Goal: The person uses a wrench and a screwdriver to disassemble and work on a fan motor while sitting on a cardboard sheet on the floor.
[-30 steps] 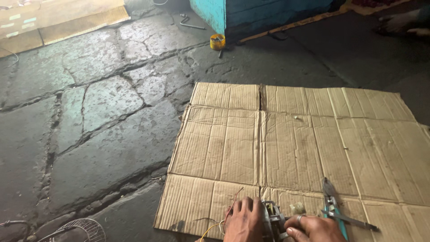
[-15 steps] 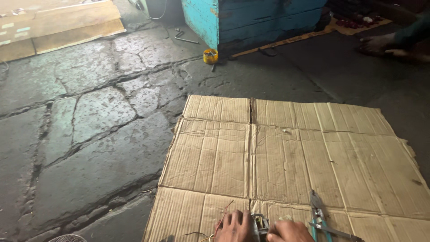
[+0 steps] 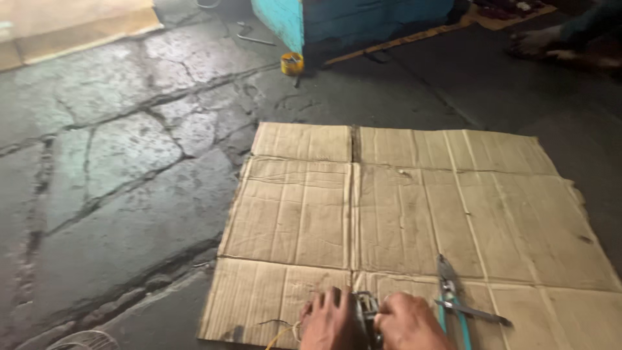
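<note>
Hands: left hand (image 3: 327,321) and right hand (image 3: 408,322), grip closed round small metal motor (image 3: 366,317), flattened brown cardboard (image 3: 402,207) beneath, teal-handled pliers (image 3: 451,301) beside

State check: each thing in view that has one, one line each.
left hand: closed around the small metal part, gripping it.
right hand: gripping the same part from the other side.
small metal part: held between both hands, low over the cardboard.
pliers: lying flat on the cardboard, untouched; jaws too blurred to tell.
cardboard sheet: unfolded, flat on the floor.
yellow tin: upright, lid off.
</note>
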